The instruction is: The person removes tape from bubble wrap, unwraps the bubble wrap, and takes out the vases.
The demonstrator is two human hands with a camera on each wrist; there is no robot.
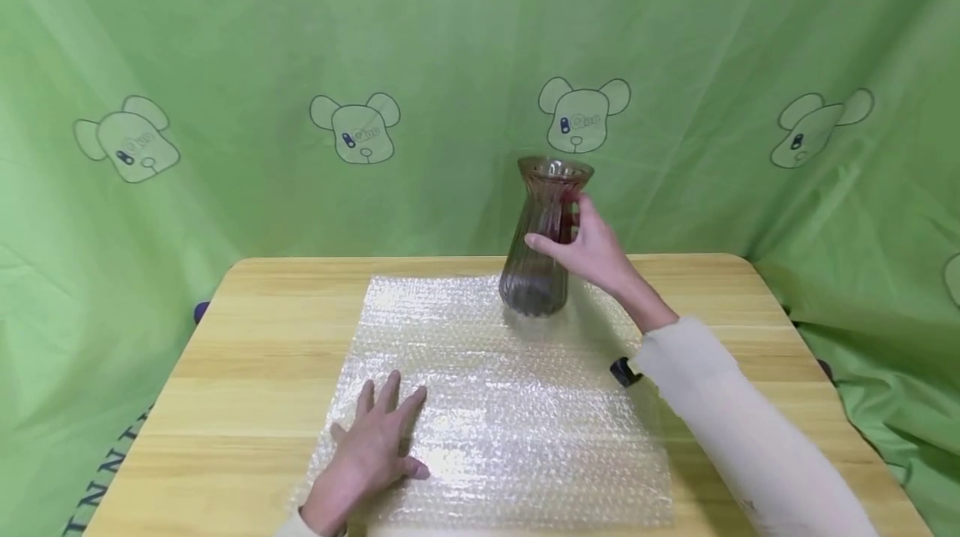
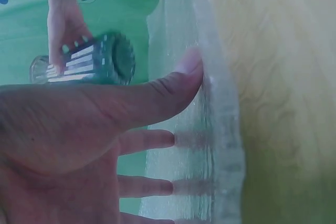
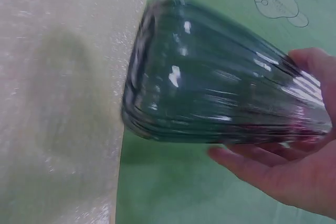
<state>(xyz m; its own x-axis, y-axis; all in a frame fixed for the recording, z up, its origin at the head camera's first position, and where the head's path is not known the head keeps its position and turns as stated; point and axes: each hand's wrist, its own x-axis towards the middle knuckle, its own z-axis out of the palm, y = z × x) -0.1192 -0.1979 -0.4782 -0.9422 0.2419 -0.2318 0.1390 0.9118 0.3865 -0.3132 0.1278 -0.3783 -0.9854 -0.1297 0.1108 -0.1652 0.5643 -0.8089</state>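
Observation:
A dark, see-through ribbed glass vase [image 1: 534, 249] with a flared rim stands out near the far edge of the bubble wrap [image 1: 487, 404]. My right hand [image 1: 588, 245] grips its narrow upper part, thumb on the near side and fingers behind the glass. In the right wrist view the base of the vase [image 3: 173, 72] hangs above the wrap, which carries its shadow. My left hand [image 1: 371, 445] spreads its fingers over the near left part of the wrap. Seen from the left wrist, the left thumb [image 2: 173, 85] and straight fingertips reach the surface of the bubble wrap [image 2: 226, 145].
The wrap lies flat on a wood-grain table [image 1: 247, 362] with rounded far corners. A green curtain [image 1: 450, 37] printed with bear heads hangs behind and at both sides. A small black device [image 1: 625, 371] sits at the right sleeve's cuff.

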